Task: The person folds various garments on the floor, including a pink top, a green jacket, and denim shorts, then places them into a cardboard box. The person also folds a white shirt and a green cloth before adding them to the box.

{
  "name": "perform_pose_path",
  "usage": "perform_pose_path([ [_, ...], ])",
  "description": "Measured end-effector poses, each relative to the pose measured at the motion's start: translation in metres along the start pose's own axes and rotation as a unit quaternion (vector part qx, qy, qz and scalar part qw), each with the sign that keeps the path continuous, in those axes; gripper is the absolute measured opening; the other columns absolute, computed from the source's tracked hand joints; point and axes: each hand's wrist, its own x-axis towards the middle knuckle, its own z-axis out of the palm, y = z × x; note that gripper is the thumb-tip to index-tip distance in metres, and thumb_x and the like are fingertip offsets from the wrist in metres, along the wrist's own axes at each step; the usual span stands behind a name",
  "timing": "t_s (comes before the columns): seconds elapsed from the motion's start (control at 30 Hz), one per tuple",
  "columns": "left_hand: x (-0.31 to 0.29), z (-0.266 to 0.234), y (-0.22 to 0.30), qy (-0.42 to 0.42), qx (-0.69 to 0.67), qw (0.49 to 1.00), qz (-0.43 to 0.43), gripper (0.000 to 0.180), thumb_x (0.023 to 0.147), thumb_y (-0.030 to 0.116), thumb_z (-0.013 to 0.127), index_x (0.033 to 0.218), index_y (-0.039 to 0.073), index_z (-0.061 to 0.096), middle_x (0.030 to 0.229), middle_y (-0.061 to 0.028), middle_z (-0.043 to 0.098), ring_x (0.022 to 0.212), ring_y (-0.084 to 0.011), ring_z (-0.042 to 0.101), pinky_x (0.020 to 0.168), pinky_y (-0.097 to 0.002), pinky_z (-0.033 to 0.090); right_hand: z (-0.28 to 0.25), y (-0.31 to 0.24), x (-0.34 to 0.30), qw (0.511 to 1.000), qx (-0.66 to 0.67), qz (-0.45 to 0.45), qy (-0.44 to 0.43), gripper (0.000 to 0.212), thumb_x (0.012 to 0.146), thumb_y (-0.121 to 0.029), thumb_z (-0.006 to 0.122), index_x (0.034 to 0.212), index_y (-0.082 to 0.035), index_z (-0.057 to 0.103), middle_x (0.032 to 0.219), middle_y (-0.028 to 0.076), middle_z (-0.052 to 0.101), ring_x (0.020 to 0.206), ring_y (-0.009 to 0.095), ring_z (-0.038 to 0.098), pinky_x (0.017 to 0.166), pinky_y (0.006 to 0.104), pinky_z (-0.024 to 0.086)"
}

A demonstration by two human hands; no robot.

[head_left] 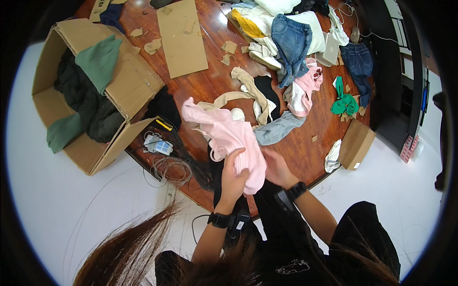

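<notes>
A pale pink garment (228, 136), loosely bunched, hangs between my two hands above the edge of the wooden surface. My left hand (234, 178) closes on its near left side, with the thumb lying over the cloth. On the other side, my right hand (280, 169) grips the cloth's right edge, its fingertips partly hidden behind the fabric. One end of the garment stretches away to the upper left. Just beyond it lie a beige strip of clothing (229, 99), a grey garment (281, 128) and a white ball-like item (237, 114).
At the left, a large cardboard box (138, 93) holds dark and green clothes. Jeans (292, 35), a pink-and-white garment (305, 88) and a green cloth (344, 102) lie farther off. Cables (171, 171) and a power strip (158, 144) sit near the left edge; a small carton (358, 143) stands right.
</notes>
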Motion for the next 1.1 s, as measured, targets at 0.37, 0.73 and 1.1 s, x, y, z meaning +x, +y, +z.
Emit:
perform_pose_path([
  [0.37,-0.045,-0.07,0.025,0.004,0.095,0.995,0.021,0.053,0.07,-0.01,0.049,0.122,0.003,0.055,0.119,-0.014,0.053,0.114,-0.0262,0.051,0.102,-0.0318,0.035,0.063,-0.053,0.119,0.983,-0.156,0.092,-0.029,0.033,0.093,-0.015,0.059,0.124,-0.004,0.052,0.118,0.012,0.062,0.108,0.022,0.062,0.098,0.0372,0.049],
  [0.73,-0.065,-0.112,0.037,0.071,-0.515,0.833,-0.187,0.068,0.076,-0.015,0.048,0.141,0.002,0.04,0.142,-0.0215,0.042,0.126,-0.035,0.048,0.104,-0.0438,0.044,0.112,-0.061,-0.014,0.989,-0.076,-0.07,-0.101,0.063,0.077,0.003,0.053,0.138,0.005,0.038,0.134,0.023,0.05,0.122,0.035,0.052,0.108,0.0467,0.039],
  [1.1,-0.073,-0.129,0.125,0.111,-0.398,0.91,-0.021,0.064,0.076,-0.012,0.051,0.138,-0.001,0.044,0.137,-0.0182,0.049,0.12,-0.0247,0.053,0.102,-0.0335,0.044,0.178,-0.071,-0.046,0.981,-0.123,-0.127,-0.085,0.08,0.063,-0.003,0.052,0.141,0.003,0.035,0.134,0.023,0.05,0.121,0.041,0.051,0.109,0.0506,0.036],
])
